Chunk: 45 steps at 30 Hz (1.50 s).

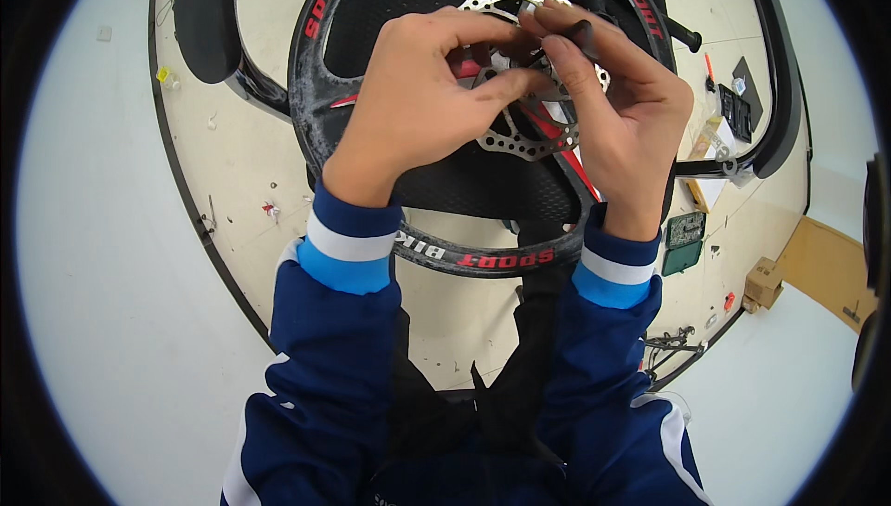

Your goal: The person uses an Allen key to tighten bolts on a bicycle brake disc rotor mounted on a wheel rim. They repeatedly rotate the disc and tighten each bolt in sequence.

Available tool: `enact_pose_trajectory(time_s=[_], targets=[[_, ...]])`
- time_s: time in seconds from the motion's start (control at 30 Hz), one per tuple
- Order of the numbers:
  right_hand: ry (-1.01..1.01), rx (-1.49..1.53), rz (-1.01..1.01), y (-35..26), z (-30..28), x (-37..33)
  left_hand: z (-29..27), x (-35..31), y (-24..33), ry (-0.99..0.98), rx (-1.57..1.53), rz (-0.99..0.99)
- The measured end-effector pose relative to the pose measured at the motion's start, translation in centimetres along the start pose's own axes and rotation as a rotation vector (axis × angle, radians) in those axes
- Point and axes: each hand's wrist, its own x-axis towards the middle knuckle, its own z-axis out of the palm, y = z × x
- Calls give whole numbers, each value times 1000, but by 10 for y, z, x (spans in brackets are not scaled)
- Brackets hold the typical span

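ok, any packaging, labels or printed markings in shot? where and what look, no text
Wheel lettering: red and white print along the black rim, near edge, below both wrists.
Cardboard box: small, brown, on the floor at far right.
Green packs: two flat rectangles, right of the right hand.
Tan and white package: flat, on the round mat's right side.
No screens.

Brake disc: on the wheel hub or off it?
On: the brake disc lies flat against the wheel centre, both hands over it. Bolts hidden.

wheel (325,70): black, red lettering | brake disc (520,139): silver, perforated | sleeves (343,255): navy, white-blue bands
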Motion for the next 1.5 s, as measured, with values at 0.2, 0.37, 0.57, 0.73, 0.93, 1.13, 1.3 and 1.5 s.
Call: enact_pose_trajectory(time_s=[0.2,0.37,0.57,0.73,0.93,1.13,1.3,1.5], targets=[[-34,103,-44,8,5,0,0,-3,-9,-20,-28,20],[154,74,120,-4,11,-1,2,1,-2,58,77,33],[101,-23,-136,18,4,6,2,3,-2,-30,-19,-62],[57,-100,-47,-16,21,2,4,0,-6,58,35,23],[172,48,15,2,15,-2,14,3,1,125,48,24],[167,12,56,2,9,-4,11,7,0,45,128,-24],[80,-10,216,-11,10,-2,-10,3,2,-116,349,120],[129,90,15,1,11,0,0,1,-11,-33,355,153]])
